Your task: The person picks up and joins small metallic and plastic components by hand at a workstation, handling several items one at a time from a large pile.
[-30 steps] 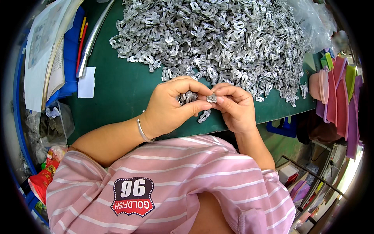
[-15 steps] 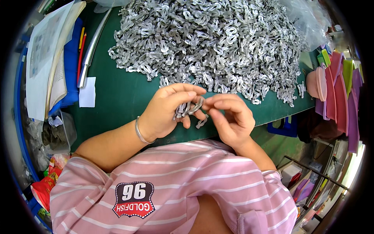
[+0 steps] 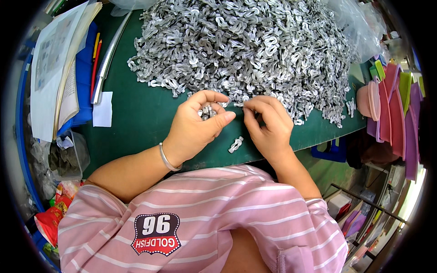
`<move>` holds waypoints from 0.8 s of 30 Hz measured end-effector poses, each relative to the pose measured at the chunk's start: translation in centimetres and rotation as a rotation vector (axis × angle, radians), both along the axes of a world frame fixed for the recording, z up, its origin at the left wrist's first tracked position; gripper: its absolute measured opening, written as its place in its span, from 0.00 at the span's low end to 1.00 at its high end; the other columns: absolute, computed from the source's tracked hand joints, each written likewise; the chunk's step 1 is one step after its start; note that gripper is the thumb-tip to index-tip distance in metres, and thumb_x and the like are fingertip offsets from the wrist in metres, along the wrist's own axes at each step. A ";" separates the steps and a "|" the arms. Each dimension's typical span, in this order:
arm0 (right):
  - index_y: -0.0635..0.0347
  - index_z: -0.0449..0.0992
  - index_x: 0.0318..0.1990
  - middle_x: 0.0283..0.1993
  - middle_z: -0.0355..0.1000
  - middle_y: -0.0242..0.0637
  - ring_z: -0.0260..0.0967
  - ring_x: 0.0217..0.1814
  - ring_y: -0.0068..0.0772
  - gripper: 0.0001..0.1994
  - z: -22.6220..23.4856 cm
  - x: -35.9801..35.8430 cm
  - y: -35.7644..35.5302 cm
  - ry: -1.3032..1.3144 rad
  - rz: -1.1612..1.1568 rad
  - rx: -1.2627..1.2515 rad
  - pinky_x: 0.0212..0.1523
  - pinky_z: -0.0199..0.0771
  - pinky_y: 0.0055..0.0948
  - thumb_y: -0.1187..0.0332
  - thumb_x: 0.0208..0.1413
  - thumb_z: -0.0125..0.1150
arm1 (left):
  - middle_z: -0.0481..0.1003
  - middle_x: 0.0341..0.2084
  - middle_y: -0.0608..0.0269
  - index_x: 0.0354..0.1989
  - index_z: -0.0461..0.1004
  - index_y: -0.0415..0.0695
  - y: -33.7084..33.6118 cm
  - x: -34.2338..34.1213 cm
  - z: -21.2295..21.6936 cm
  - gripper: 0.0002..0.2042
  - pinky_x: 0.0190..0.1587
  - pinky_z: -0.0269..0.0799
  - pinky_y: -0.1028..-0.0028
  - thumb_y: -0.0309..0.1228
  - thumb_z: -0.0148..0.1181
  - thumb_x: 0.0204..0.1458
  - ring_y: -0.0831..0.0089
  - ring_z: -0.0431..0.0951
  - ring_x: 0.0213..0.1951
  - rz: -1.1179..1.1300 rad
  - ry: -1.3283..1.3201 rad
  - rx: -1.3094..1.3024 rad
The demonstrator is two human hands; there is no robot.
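The left hand (image 3: 196, 123) was cupped, thumb pressed in over a small bunch of metal clips (image 3: 208, 111). Just beside it, the right hand (image 3: 268, 123) pinched one clip at its fingertips. A loose clip (image 3: 236, 144) lay on the green table (image 3: 136, 113) below and between both hands. Beyond the fingers rose a big heap of clips (image 3: 246, 45). Papers (image 3: 54, 68) lay far left of the left hand; coloured plastic lids (image 3: 391, 104) stood right of the right hand.

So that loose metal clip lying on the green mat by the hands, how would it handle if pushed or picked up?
The metal clip looks small and thin, so probably light. Its bent shape suggests sliding, not rolling, on the green mat. Likely stiff, fiddly to pinch.
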State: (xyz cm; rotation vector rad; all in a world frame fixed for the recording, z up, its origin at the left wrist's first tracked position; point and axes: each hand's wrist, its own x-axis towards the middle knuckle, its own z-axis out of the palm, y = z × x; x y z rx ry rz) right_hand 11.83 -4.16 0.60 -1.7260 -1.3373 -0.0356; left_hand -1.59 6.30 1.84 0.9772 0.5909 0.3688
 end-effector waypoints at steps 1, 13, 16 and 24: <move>0.63 0.74 0.29 0.32 0.70 0.39 0.69 0.29 0.32 0.09 0.5 -0.3 -0.2 0.060 0.028 0.016 0.27 0.71 0.23 0.82 0.38 0.63 | 0.67 0.18 0.68 0.35 0.69 0.38 -0.1 0.1 0.0 0.08 0.14 0.52 0.87 0.23 0.59 0.47 0.87 0.62 0.17 0.025 0.009 0.049; 0.71 0.72 0.36 0.35 0.70 0.42 0.71 0.32 0.29 0.05 0.1 0.3 -1.7 1.180 0.418 0.003 0.33 0.74 0.21 0.80 0.52 0.54 | 0.73 0.28 0.64 0.29 0.73 0.38 0.3 -0.5 -0.1 0.07 0.35 0.66 0.81 0.22 0.63 0.42 0.79 0.71 0.31 -0.061 -0.031 0.564; 0.71 0.73 0.35 0.36 0.70 0.43 0.71 0.35 0.29 0.05 -0.4 0.3 -1.5 1.233 0.514 0.052 0.34 0.73 0.22 0.81 0.50 0.55 | 0.72 0.28 0.63 0.29 0.72 0.39 0.2 -0.6 0.1 0.08 0.36 0.65 0.80 0.21 0.65 0.39 0.78 0.71 0.32 -0.081 -0.076 0.625; 0.70 0.73 0.32 0.40 0.68 0.44 0.69 0.41 0.30 0.07 -1.2 0.5 -1.8 1.043 0.493 0.036 0.42 0.71 0.24 0.86 0.45 0.57 | 0.71 0.27 0.64 0.28 0.73 0.40 0.2 -0.7 -0.3 0.10 0.35 0.65 0.80 0.20 0.67 0.36 0.77 0.70 0.31 -0.078 -0.162 0.742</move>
